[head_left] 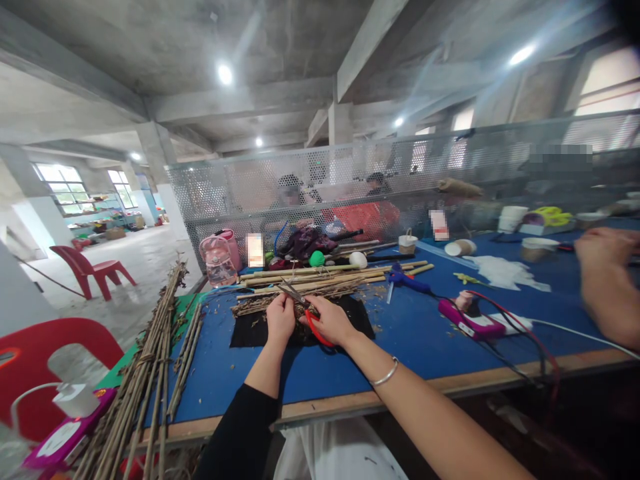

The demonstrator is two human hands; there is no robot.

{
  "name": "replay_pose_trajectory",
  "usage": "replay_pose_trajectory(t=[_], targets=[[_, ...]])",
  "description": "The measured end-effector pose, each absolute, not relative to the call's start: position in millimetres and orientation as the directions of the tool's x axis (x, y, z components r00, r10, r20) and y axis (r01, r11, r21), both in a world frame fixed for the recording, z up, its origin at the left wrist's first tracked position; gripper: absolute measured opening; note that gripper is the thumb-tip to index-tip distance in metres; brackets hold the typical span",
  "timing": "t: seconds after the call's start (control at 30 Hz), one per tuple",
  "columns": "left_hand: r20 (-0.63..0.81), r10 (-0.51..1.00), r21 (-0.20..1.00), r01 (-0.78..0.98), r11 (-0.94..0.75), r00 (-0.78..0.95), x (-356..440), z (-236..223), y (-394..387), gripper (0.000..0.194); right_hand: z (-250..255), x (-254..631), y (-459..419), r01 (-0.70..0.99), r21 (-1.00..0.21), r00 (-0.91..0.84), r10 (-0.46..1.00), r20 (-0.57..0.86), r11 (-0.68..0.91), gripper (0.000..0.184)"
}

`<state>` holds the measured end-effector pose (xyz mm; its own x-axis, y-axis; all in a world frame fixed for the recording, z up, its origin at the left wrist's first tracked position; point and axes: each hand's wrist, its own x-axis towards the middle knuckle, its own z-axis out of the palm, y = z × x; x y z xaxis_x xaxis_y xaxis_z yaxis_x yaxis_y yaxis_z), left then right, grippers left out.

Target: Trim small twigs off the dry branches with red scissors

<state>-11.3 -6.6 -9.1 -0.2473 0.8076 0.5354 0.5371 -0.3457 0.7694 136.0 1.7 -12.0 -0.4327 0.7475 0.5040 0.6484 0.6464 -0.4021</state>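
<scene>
My right hand (331, 320) grips scissors (318, 331) with red handles, their blades pointing up and left over the table. Close by on the left, my left hand (281, 315) is closed, thumb and fingers pressed together near the blades. What it pinches is too small to make out. Beneath both hands lies a black cloth (357, 319) scattered with dry brown bits. Thin dry twigs (250, 307) rest along its far edge, and several longer pale sticks (345, 270) lie just beyond.
On the left, a bundle of long dry stalks (145, 373) overhangs the edge of the blue table (220, 380). A blue glue gun (407, 280) and a purple power strip (470, 321) with cables lie to the right. Another person's hand (607, 257) is at far right.
</scene>
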Motion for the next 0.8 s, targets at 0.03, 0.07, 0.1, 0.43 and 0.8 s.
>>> replay_pose_trajectory(t=[0.03, 0.07, 0.1, 0.43, 0.8], targets=[[0.54, 0.806, 0.762, 0.547, -0.346, -0.242, -11.5, -8.6, -7.0, 0.027, -12.1, 136.2, 2.0, 0.643, -0.407, -0.433, 0.746, 0.505, 0.649, 0.049], [0.543, 0.805, 0.756, 0.555, -0.346, -0.238, -11.8, -8.0, -7.5, 0.027, -12.1, 136.5, 2.2, 0.636, -0.414, -0.435, 0.745, 0.506, 0.652, 0.048], [0.545, 0.804, 0.753, 0.56, -0.346, -0.236, -12.0, -7.4, -7.9, 0.027, -12.0, 136.7, 2.4, 0.626, -0.423, -0.438, 0.744, 0.504, 0.655, 0.047], [0.476, 0.829, 0.763, 0.606, -0.224, -0.294, -16.5, -10.3, -4.6, 0.027, -10.9, 141.5, 6.0, 0.582, -0.505, -0.418, 0.767, 0.487, 0.638, 0.041], [0.292, 0.899, 0.547, 0.828, 0.123, -0.326, -35.0, -6.4, 7.4, 0.028, -14.9, 172.3, 33.8, 0.462, -0.718, -0.131, 0.84, 0.526, 0.521, 0.048]])
